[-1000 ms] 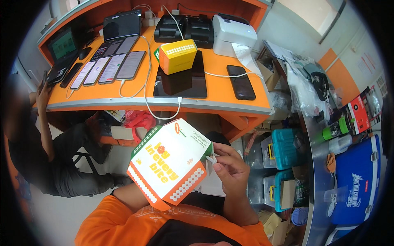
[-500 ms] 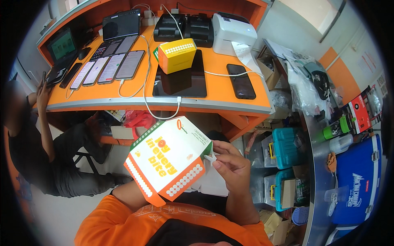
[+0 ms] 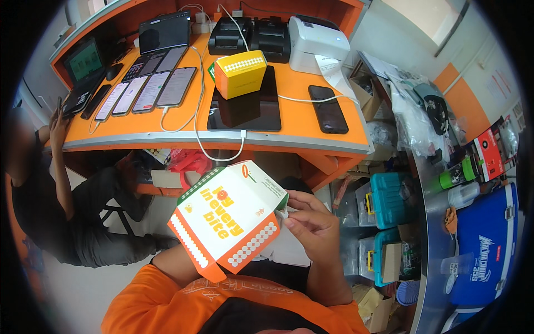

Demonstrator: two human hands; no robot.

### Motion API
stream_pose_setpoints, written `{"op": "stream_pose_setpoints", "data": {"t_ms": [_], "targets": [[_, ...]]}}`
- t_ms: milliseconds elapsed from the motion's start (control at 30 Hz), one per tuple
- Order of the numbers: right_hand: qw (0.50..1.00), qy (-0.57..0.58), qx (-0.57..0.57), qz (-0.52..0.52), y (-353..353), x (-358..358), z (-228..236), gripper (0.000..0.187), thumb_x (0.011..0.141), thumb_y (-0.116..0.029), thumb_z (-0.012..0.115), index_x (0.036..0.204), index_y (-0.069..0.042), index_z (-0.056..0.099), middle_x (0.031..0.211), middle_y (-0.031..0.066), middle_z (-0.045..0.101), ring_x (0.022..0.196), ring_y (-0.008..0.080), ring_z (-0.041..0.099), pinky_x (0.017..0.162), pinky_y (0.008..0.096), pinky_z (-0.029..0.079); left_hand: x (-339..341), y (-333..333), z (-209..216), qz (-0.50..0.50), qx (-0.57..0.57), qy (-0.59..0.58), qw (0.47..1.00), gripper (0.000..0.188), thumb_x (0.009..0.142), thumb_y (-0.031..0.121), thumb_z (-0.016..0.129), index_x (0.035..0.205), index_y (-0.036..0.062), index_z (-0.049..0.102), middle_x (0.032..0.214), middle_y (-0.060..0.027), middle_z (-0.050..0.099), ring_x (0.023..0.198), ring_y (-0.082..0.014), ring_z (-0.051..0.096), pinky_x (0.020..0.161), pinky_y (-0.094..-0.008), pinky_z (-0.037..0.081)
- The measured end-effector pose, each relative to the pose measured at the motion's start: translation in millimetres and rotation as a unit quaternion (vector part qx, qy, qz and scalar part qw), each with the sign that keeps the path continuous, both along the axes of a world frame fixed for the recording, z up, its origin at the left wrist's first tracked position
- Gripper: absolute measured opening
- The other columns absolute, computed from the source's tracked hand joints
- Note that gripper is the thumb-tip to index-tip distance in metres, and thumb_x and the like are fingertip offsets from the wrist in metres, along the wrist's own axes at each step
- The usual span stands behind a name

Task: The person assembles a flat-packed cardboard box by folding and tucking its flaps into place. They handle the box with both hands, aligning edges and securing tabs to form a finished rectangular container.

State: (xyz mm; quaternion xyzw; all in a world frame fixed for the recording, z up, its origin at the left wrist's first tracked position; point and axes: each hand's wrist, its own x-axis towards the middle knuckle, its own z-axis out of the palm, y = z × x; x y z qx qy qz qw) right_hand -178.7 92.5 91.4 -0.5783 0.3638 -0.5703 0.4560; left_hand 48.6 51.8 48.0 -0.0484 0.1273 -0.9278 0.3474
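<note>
In front of my torso is a partly folded food carton (image 3: 228, 220), white with orange and green sides, rows of white dots and yellow lettering. My right hand (image 3: 311, 222) is closed at its right corner, thumb and fingers pinching a small white flap (image 3: 282, 214) beside the green side. My left hand is hidden behind the carton; only the left forearm (image 3: 173, 263) shows, reaching up under it, so its fingers cannot be made out. Beneath the carton's right side, white card (image 3: 286, 250) shows near my lap.
Ahead, an orange desk (image 3: 295, 119) bears a folded yellow box (image 3: 240, 78) on a black tablet (image 3: 267, 111), several phones, cables and a white label printer (image 3: 317, 44). A seated person (image 3: 55, 183) is at left. Teal-lidded bins (image 3: 392, 200) and a blue cooler (image 3: 484, 245) stand at right.
The carton has shifted very slightly down and to the right. My right thumb and fingers have moved a little inward at the corner flap, which now shows less.
</note>
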Motion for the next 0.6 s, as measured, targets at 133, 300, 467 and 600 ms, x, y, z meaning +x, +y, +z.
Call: {"op": "stream_pose_setpoints", "data": {"t_ms": [133,300,467,600], "targets": [[0.999,0.038,0.0,-0.024,3,3,2,0.014,0.091,0.003,0.074,0.104,0.003,0.078,0.137,0.0249,0.061,0.129,0.0355,0.062,0.102,0.0411,0.055,-3,-1,0,-0.001,-0.005,-0.002,1.0,0.061,0.101,0.045,0.06,0.151,0.0122,0.047,0.149,-0.0175,0.052,0.135,-0.0318,0.057,0.101,-0.0438,0.055],[0.999,0.006,-0.004,-0.046,5,10,-3,0.014,0.091,0.005,0.073,0.105,0.004,0.075,0.14,0.0279,0.06,0.132,0.0357,0.061,0.104,0.0423,0.054,-4,-1,0,0.008,-0.022,-0.017,1.0,0.06,0.1,0.044,0.061,0.15,0.0121,0.048,0.148,-0.0173,0.053,0.134,-0.0316,0.057,0.101,-0.0436,0.055],[0.997,-0.059,-0.014,-0.052,4,18,-12,0.016,0.091,0.007,0.073,0.106,0.003,0.072,0.141,0.0297,0.06,0.131,0.0328,0.062,0.107,0.0416,0.054,-2,2,-1,0.018,-0.041,-0.039,0.998,0.06,0.1,0.043,0.062,0.15,0.0119,0.048,0.147,-0.0171,0.053,0.133,-0.0313,0.058,0.101,-0.0433,0.055],[0.998,-0.03,-0.042,-0.047,3,13,-15,0.015,0.091,0.009,0.072,0.105,0.004,0.072,0.141,0.0329,0.059,0.13,0.0344,0.062,0.108,0.0442,0.053,-1,3,-3,0.028,-0.059,-0.063,0.996,0.059,0.099,0.042,0.063,0.149,0.0118,0.049,0.146,-0.017,0.054,0.133,-0.0311,0.058,0.1,-0.0432,0.055]]}}
